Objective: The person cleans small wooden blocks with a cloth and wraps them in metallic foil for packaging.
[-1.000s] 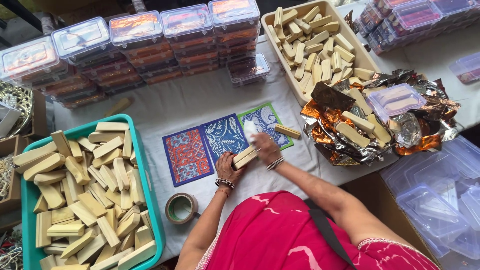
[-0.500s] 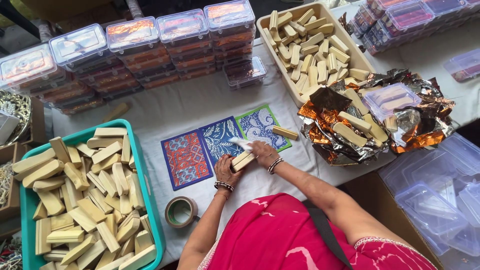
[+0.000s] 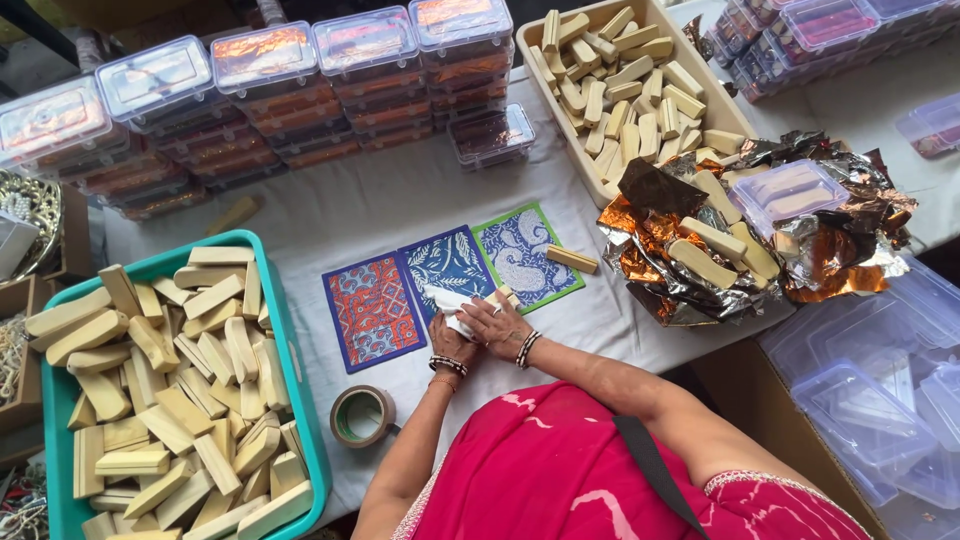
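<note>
Both my hands meet over a blue patterned sheet (image 3: 447,265) on the white-covered table (image 3: 390,200). My left hand (image 3: 452,342) and my right hand (image 3: 497,322) press on a pale bar (image 3: 500,296) partly folded in white paper (image 3: 447,300). The bar is mostly hidden under my fingers. A red patterned sheet (image 3: 370,310) lies to the left. A green-edged paisley sheet (image 3: 520,250) lies to the right, with another pale bar (image 3: 572,259) resting on it.
A teal tray (image 3: 300,400) at the left is piled with pale bars. A beige tray (image 3: 725,105) of bars stands at the back right, crumpled copper foil (image 3: 830,260) with bars beside it. Stacked clear lidded boxes (image 3: 270,90) line the back. A tape roll (image 3: 362,415) lies near my left arm.
My hands have drawn slightly nearer to me and lowered the bar onto the blue sheet. More white paper now shows around the bar.
</note>
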